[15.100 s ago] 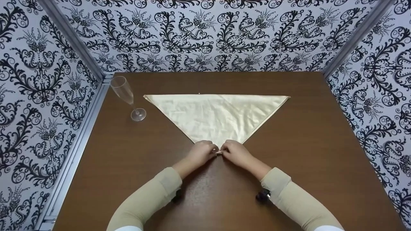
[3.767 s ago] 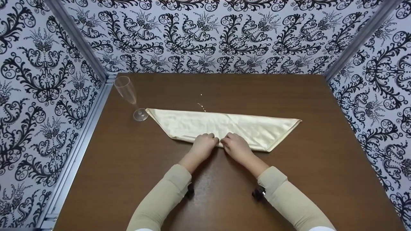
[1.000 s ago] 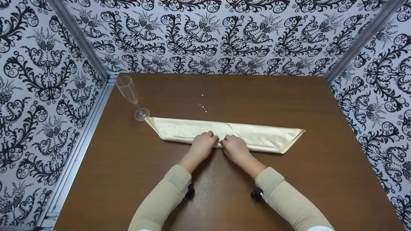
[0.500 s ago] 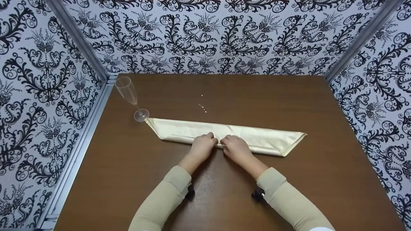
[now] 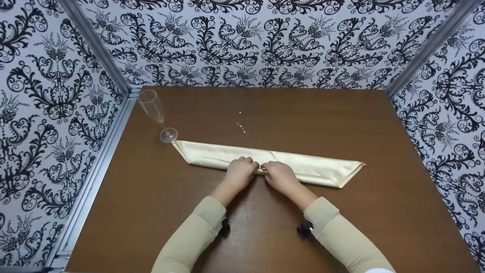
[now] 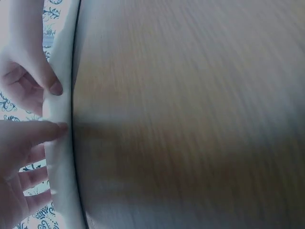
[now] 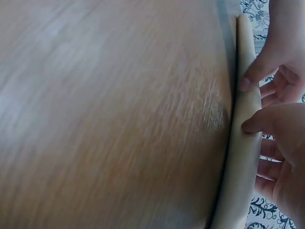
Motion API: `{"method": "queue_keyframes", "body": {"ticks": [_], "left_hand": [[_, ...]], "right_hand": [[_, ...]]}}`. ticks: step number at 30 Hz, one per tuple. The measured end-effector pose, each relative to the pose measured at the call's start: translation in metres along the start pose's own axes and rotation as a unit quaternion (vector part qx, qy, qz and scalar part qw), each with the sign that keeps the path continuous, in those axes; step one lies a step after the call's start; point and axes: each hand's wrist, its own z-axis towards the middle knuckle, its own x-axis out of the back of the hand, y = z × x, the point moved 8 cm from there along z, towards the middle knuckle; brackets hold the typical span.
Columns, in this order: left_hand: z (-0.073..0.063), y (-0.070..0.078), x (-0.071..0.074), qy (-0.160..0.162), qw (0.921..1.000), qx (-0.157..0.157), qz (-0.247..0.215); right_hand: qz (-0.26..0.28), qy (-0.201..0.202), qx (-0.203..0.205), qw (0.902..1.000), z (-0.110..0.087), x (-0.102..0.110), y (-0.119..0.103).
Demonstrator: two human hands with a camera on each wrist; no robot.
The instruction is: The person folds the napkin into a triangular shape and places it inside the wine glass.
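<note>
A shiny cream cloth napkin [image 5: 318, 165] lies in a long, narrow strip across the table, its near edge rolled up into a tube. My left hand [image 5: 238, 172] and right hand [image 5: 281, 176] grip that roll side by side near its middle, with a small gap between them. In the left wrist view, both thumbs press the near side of the roll [image 6: 62, 164] while fingers reach over behind it. The right wrist view shows the same hold along the roll [image 7: 243, 167]. The napkin's left tip comes right up to the base of a clear champagne flute [image 5: 152, 108].
The flute stands upright at the back left of the brown wooden table [image 5: 379, 212]. Several tiny pale specks [image 5: 241, 127] lie beyond the napkin. Patterned black-and-white walls [image 5: 242, 41] on metal framing enclose the table's back and sides.
Fifteen seconds ago the napkin was a wide triangle, held at its near point. Its near part has since been rolled up, the strip narrowing. In the last second its right end has come slightly nearer.
</note>
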Motion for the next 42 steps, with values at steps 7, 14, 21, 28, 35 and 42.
{"method": "queue_keyframes", "body": {"ticks": [7, 14, 21, 28, 35, 42], "left_hand": [[0.003, -0.002, -0.002, 0.002, 0.9999, 0.010, 0.000], [0.008, -0.004, -0.006, -0.004, 0.9993, 0.030, -0.022], [0.005, -0.006, -0.001, 0.034, 0.9989, 0.030, -0.007], [0.003, -0.007, -0.002, 0.034, 0.9991, 0.021, 0.012], [0.007, -0.008, -0.005, 0.020, 0.9995, 0.020, -0.014], [0.010, -0.007, -0.006, 0.013, 0.9987, 0.025, -0.041]], "right_hand": [[0.009, 0.011, -0.006, 0.9999, -0.001, 0.002, 0.003], [-0.068, 0.128, 0.067, 0.9871, -0.007, 0.011, -0.003], [-0.081, 0.125, 0.067, 0.9865, -0.005, 0.008, -0.004], [-0.073, 0.092, 0.067, 0.9908, -0.004, 0.004, -0.002], [-0.069, 0.069, 0.053, 0.9938, -0.003, 0.002, 0.002], [-0.023, 0.046, 0.011, 0.9986, -0.005, 0.004, 0.012]]}}
